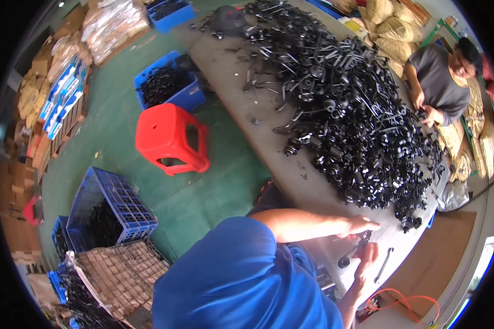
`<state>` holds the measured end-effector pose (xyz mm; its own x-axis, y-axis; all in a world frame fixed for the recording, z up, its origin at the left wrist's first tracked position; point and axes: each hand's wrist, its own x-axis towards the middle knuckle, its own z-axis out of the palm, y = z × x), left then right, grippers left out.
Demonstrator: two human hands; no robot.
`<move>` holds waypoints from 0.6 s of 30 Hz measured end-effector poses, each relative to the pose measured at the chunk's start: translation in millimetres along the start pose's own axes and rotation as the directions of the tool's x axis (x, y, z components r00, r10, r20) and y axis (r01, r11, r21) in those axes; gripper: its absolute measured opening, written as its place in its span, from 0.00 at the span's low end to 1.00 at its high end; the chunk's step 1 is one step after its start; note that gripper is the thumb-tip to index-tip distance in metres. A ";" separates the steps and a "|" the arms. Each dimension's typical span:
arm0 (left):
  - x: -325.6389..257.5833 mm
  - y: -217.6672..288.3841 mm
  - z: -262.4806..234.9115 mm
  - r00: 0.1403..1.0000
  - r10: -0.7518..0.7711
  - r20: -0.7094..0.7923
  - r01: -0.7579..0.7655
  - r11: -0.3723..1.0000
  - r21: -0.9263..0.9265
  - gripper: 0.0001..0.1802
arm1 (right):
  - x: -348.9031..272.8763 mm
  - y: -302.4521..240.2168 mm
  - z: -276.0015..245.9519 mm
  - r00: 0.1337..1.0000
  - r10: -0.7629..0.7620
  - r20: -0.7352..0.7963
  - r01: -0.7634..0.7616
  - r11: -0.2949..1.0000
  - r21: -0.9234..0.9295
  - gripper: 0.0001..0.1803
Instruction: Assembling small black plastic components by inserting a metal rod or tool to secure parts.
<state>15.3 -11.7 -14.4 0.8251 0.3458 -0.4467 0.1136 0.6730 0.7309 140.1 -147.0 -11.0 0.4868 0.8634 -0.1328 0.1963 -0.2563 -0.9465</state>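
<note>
At the near right end of the table, both of my hands come together around a small black metal part. My left hand has its fingers closed at the part's upper side, with the index finger reaching out past it. From below, my right hand meets the part with bent fingers. Its exact shape is partly hidden by the fingers. A round black ring-like piece lies left of my right hand. To the right of that hand rests a thin dark metal bar or wrench.
A large heap of black metal parts covers much of the grey table. Across it, another person handles parts. A red stool, a blue bin and a blue crate stand left. An orange cable curls at lower right.
</note>
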 end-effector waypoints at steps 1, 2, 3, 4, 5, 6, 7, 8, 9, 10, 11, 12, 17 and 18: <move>0.9 0.6 1.8 1.000 0.009 0.005 -0.009 1.000 0.009 0.25 | -1.6 -6.9 1.5 0.994 -0.068 0.091 0.074 0.994 -0.076 0.24; -0.2 0.5 3.0 1.000 0.005 -0.019 -0.005 1.000 0.005 0.24 | -3.7 -16.2 4.9 0.996 -0.047 0.082 0.056 0.993 -0.104 0.25; -1.8 1.6 3.9 0.999 -0.003 -0.033 0.004 1.000 0.007 0.23 | -5.4 -18.1 4.6 0.990 0.123 0.066 -0.119 0.991 -0.064 0.25; -6.8 4.1 1.1 1.000 0.006 -0.005 -0.007 1.000 -0.022 0.22 | -5.4 -13.7 6.5 0.992 0.122 0.025 -0.121 0.991 -0.055 0.26; -11.7 6.9 -2.7 0.999 0.012 0.031 -0.011 0.999 -0.050 0.22 | -3.2 -7.7 4.2 0.996 0.083 -0.016 -0.084 0.991 -0.108 0.24; -9.0 5.9 -4.7 1.000 0.009 0.010 -0.008 0.997 -0.071 0.21 | -2.5 -3.2 7.6 1.000 0.002 0.012 -0.003 0.999 0.043 0.22; -5.1 4.8 -6.2 1.000 0.003 -0.011 -0.004 0.996 -0.090 0.20 | -4.0 -1.8 13.0 0.993 0.115 -0.022 -0.112 0.988 0.111 0.19; -1.2 4.7 -6.2 1.000 -0.002 -0.019 0.001 0.998 -0.064 0.19 | -3.7 -3.5 11.2 0.993 -0.021 0.120 0.018 1.000 0.025 0.20; -0.8 5.7 -5.2 1.000 -0.003 -0.030 0.002 0.999 -0.042 0.19 | -3.4 -12.7 12.0 0.983 0.116 0.142 -0.124 0.991 0.055 0.22; -3.0 10.7 -0.5 0.999 0.004 -0.034 -0.006 0.999 -0.046 0.19 | -1.5 -13.6 5.9 0.960 0.219 0.173 -0.232 0.971 0.061 0.25; -7.1 16.1 2.8 0.999 0.016 -0.050 -0.018 0.999 -0.051 0.20 | -0.8 -19.9 0.5 0.946 0.248 0.208 -0.256 0.966 0.017 0.26; -7.2 17.3 3.8 0.999 0.033 -0.032 -0.035 0.997 -0.063 0.20 | -0.3 -23.5 -0.4 0.968 0.210 0.137 -0.199 0.976 -0.088 0.27; -0.8 16.4 14.3 0.993 0.118 0.013 -0.119 0.992 0.045 0.29 | -2.9 -29.8 -2.9 0.987 0.153 0.039 -0.157 0.976 0.150 0.30; -1.8 15.7 16.7 0.993 0.115 0.020 -0.115 0.992 0.055 0.29 | -4.0 -27.7 -6.8 0.974 0.212 0.076 -0.221 0.965 0.141 0.30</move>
<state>24.8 -12.7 6.5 0.8435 0.4076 -0.3497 0.0481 0.5913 0.8051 138.5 -146.3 17.8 0.4509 0.8199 -0.3527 -0.0385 -0.3769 -0.9254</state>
